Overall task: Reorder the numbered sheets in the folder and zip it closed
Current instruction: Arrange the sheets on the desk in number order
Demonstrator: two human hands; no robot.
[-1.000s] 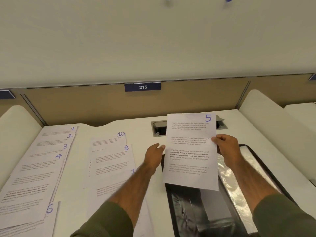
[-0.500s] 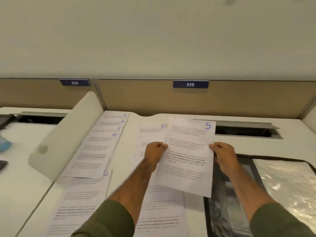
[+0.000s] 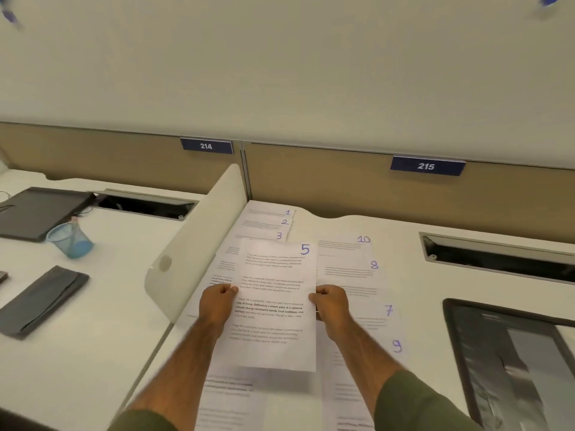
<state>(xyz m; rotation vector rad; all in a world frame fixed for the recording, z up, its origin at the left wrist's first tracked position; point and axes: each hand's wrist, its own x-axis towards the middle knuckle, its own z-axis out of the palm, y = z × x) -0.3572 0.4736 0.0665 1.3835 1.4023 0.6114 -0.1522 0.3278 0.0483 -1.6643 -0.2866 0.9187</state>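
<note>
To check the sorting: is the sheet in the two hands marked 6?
No, the sheet held by the left hand and right hand bears a handwritten 5.

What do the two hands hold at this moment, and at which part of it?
Both hold the sheet numbered 5: the left hand pinches its left edge and the right hand its right edge, each about halfway down the page.
</note>
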